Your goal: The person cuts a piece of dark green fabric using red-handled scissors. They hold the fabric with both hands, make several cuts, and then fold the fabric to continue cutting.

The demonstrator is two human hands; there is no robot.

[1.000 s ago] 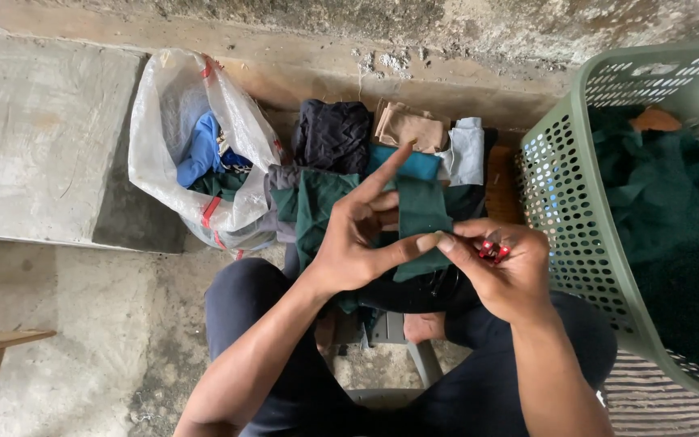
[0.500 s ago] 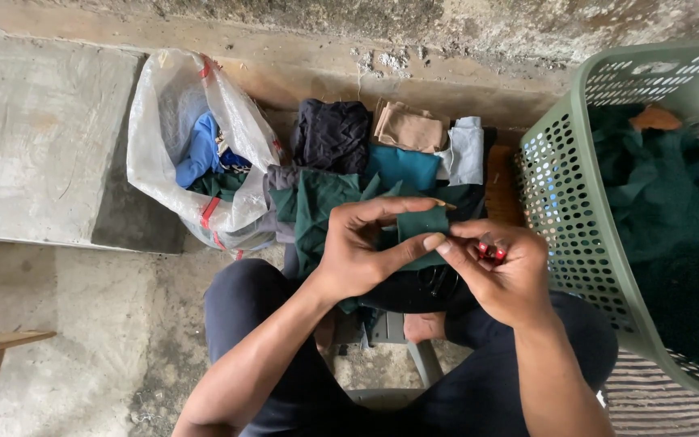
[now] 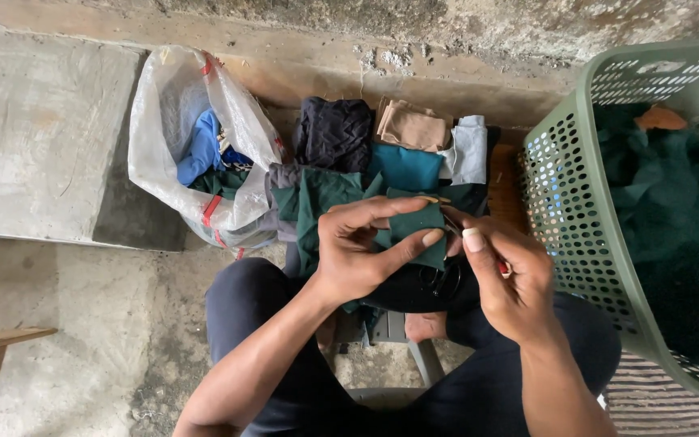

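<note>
My left hand [image 3: 357, 251] pinches a small piece of dark green cloth [image 3: 414, 231] between thumb and fingers, above my lap. My right hand [image 3: 503, 279] is closed around a small red-handled tool [image 3: 501, 265], its tip touching the cloth's right edge. Under the hands lies more dark green fabric [image 3: 321, 202] draped over a stool [image 3: 398, 340], with a black garment [image 3: 422, 291] on my knees.
A white plastic bag [image 3: 180, 162] with blue and green clothes stands at the left. Folded black, tan, teal and pale blue cloths [image 3: 402, 142] lie behind. A green perforated basket [image 3: 576, 210] full of dark green fabric is at the right. A concrete slab [image 3: 34, 137] lies at far left.
My left hand's raised, spread fingers have come down and closed on the green cloth. My right hand has stayed against the cloth's edge.
</note>
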